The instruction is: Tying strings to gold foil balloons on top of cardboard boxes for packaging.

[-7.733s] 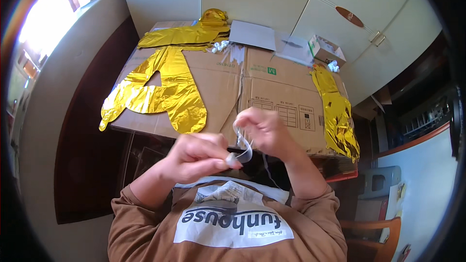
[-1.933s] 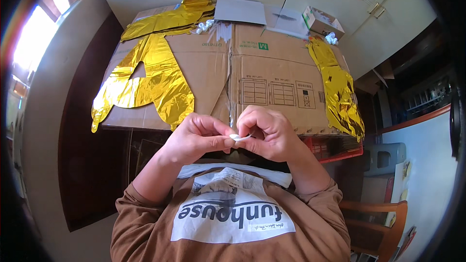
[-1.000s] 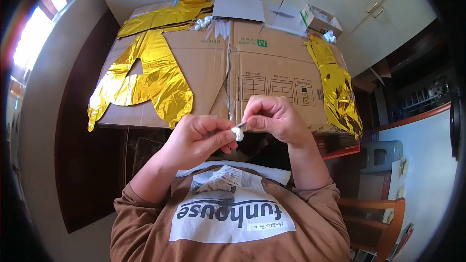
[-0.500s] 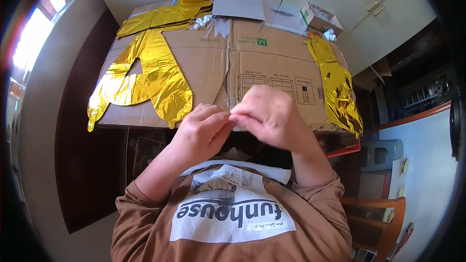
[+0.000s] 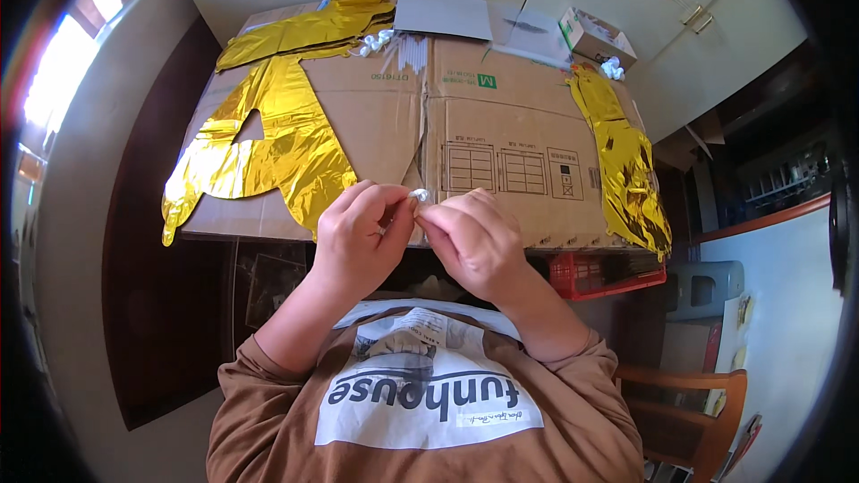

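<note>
My left hand (image 5: 360, 228) and my right hand (image 5: 474, 237) meet fingertip to fingertip above the near edge of the cardboard. Both pinch a small white ribbon-like piece (image 5: 420, 195), whose curled top shows between the fingers; the rest is hidden. Left of my hands lies a flat gold foil balloon (image 5: 295, 134) shaped like a letter with a triangular hole. More gold foil (image 5: 304, 33) is stacked behind it, beside a white curled ribbon bundle (image 5: 376, 41). At the right edge rests another gold foil balloon (image 5: 626, 170), crinkled and narrow.
Flattened cardboard (image 5: 528, 116) covers the table. Toward the back are a white sheet (image 5: 442, 13), thin white sticks (image 5: 412, 54), an open small box (image 5: 595, 38) and another white bundle (image 5: 613, 68). A red crate (image 5: 608, 277) sits below the right edge, near a wooden chair (image 5: 689, 380).
My right hand has come down and turned, its knuckles lower than before. My left hand has shifted slightly left. The white piece between the fingertips now shows more clearly.
</note>
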The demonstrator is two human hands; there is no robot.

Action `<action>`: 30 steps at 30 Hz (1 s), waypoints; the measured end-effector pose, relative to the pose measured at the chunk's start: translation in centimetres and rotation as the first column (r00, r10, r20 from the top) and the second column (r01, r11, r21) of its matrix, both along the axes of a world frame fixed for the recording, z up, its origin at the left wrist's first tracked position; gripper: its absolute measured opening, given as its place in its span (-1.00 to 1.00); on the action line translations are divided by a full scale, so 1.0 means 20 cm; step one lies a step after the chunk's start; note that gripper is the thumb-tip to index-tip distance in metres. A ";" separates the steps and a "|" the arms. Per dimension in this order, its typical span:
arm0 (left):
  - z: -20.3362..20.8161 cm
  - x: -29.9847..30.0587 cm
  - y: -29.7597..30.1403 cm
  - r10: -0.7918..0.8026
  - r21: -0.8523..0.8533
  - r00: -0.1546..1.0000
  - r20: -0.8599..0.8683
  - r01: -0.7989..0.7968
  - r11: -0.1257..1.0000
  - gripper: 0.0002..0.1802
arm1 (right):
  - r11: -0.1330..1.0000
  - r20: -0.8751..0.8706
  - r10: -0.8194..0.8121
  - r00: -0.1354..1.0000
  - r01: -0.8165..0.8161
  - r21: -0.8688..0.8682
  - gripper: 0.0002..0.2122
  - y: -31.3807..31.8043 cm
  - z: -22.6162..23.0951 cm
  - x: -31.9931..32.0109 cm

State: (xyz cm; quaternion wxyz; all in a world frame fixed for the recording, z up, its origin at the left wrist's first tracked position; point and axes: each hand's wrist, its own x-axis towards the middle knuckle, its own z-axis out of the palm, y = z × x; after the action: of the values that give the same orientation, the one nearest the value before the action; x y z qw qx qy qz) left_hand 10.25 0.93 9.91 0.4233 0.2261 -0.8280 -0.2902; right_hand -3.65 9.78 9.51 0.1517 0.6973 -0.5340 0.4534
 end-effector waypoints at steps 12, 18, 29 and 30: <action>0.02 0.04 -0.10 -0.452 0.432 0.891 -0.049 0.427 0.794 -0.92 | 0.554 0.941 0.130 0.312 -0.810 0.192 -0.86 -0.14 -0.01 -0.25; -0.05 -0.01 -0.08 -0.080 0.291 0.994 -0.076 0.099 0.952 -0.91 | 0.803 0.981 0.039 0.190 -0.590 0.082 -0.90 -0.17 -0.20 -0.09; -0.17 -0.08 -0.33 0.136 0.102 0.991 -0.010 -0.134 0.986 -0.93 | 0.857 0.894 -0.064 0.444 -0.434 0.277 -0.86 -0.39 -0.19 -0.05; -0.19 -0.09 -0.37 0.133 0.107 0.991 -0.009 -0.131 0.986 -0.92 | 0.841 0.884 -0.106 0.456 -0.434 0.324 -0.85 -0.44 -0.18 -0.07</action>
State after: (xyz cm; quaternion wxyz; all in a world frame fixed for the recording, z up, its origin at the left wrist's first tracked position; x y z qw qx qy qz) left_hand 8.45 -6.43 6.19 0.4357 0.3003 -0.7910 -0.3071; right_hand -5.14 0.92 5.81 -0.3797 0.4279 -0.5600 0.5993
